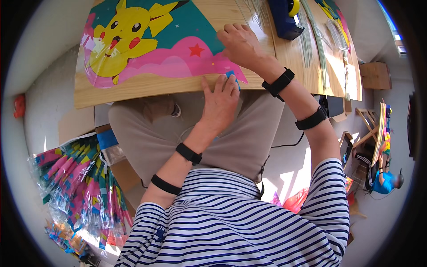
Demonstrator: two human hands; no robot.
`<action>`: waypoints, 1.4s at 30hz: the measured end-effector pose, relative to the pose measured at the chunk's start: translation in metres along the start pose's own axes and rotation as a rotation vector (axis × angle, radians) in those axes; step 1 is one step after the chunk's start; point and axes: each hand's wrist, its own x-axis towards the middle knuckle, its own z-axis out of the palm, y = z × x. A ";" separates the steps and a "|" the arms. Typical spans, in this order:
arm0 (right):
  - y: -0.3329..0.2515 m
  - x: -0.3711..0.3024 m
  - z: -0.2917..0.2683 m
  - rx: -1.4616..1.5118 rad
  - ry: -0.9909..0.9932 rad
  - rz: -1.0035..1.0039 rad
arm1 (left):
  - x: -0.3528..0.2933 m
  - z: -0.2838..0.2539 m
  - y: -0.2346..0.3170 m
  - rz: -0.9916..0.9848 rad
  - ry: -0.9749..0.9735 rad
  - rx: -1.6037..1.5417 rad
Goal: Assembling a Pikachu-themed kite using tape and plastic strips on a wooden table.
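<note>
A glossy printed sheet (162, 62), like a kite sail, lies on the wooden table, with a yellow cartoon creature on teal and pink. At its pointed near right corner is a small blue piece (237, 81). My left hand (220, 101) reaches over the table's near edge. Its fingers are stretched out and rest on this corner, partly covering the blue piece. My right hand (242, 46) is over the sheet's right edge, its fingers curled in. Whatever they hold, if anything, is hidden under the hand.
A dark blue tape dispenser (284, 20) with yellow tape stands at the back right, beside thin pale rods (306, 42). Folded colourful sheets in clear plastic (84, 187) are at the lower left. Another person in blue (383, 181) sits at the far right. A cardboard box (375, 75) stands behind.
</note>
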 end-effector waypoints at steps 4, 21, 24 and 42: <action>0.006 -0.029 -0.007 0.303 -0.089 0.222 | -0.001 0.003 0.009 -0.004 0.006 -0.037; -0.020 -0.060 0.030 0.498 -0.091 0.740 | 0.001 -0.003 0.002 -0.004 0.015 -0.030; -0.028 -0.056 0.032 0.373 0.019 0.721 | -0.001 0.001 0.000 -0.008 0.032 -0.042; 0.010 -0.057 0.025 0.475 -0.086 0.894 | -0.022 -0.065 -0.174 -0.217 0.111 0.136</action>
